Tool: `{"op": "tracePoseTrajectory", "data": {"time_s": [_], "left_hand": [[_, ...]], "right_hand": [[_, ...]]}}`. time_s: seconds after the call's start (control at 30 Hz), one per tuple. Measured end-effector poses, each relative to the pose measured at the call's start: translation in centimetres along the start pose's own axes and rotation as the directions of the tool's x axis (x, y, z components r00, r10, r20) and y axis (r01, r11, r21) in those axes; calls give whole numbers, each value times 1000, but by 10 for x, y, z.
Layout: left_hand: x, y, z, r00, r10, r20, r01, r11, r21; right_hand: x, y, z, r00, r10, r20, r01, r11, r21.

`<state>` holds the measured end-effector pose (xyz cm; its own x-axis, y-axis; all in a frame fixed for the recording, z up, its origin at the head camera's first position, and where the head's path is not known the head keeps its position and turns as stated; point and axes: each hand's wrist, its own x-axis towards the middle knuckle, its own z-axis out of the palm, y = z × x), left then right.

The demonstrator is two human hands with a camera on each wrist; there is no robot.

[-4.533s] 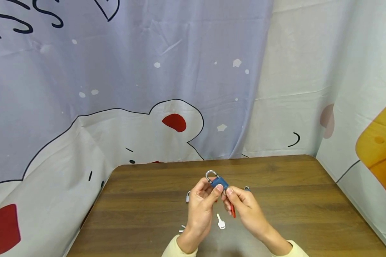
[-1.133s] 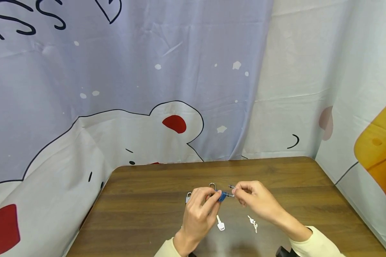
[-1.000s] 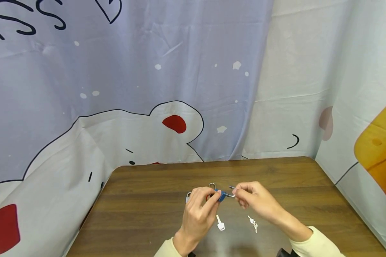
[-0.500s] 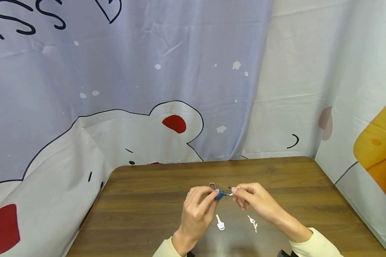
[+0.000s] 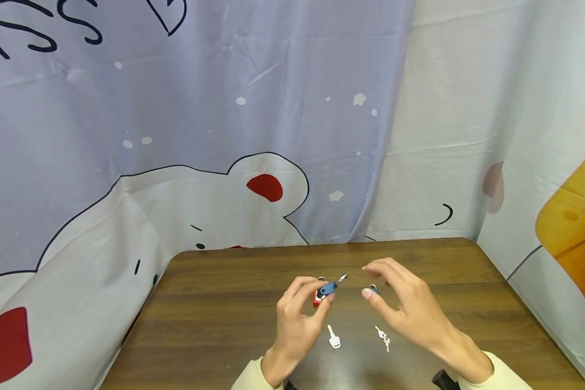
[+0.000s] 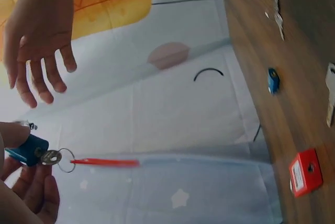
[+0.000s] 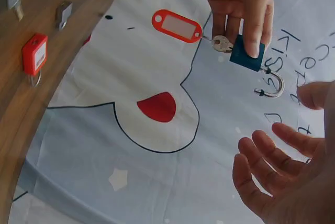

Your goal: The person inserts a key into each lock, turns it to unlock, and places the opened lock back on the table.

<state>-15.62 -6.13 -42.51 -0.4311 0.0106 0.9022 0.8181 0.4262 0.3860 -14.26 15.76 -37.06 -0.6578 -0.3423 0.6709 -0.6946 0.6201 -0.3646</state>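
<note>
My left hand (image 5: 297, 319) pinches a blue padlock (image 5: 327, 289) between thumb and fingers above the table. In the right wrist view the padlock's metal shackle (image 7: 277, 85) stands open, one end free of the body. A key (image 7: 222, 44) sits in the bottom of the padlock. From its ring hangs a red key tag (image 7: 177, 25) with a pale label, also seen edge-on in the left wrist view. My right hand (image 5: 414, 309) is just right of the shackle, apart from it, with fingers spread and nothing in them.
On the wooden table (image 5: 214, 319) a red padlock (image 7: 34, 55) lies behind my left hand, with a grey padlock (image 7: 64, 14) near it. A small blue padlock (image 5: 374, 290) is behind my right hand. Nearer are a single key (image 5: 334, 337) and a group of small keys (image 5: 383, 338).
My right hand has let go of the shackle and moved right, its fingers spreading. The padlock stays in my left hand and has turned, so its shackle points up and right.
</note>
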Motion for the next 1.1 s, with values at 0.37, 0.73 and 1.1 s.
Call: {"op": "tracePoseTrajectory", "data": {"time_s": [0.37, 0.73, 1.1], "left_hand": [[3, 3, 19, 939, -308, 151, 333, 926, -176], [9, 4, 55, 776, -548, 312, 622, 747, -234], [-1, -8, 106, 641, -613, 461, 750, 628, -207]], "right_hand": [[-20, 14, -4, 970, -242, -1, 236, 947, -219], [-46, 32, -15, 978, -200, 51, 206, 931, -302], [-66, 45, -24, 985, -163, 63, 175, 927, -333]]}}
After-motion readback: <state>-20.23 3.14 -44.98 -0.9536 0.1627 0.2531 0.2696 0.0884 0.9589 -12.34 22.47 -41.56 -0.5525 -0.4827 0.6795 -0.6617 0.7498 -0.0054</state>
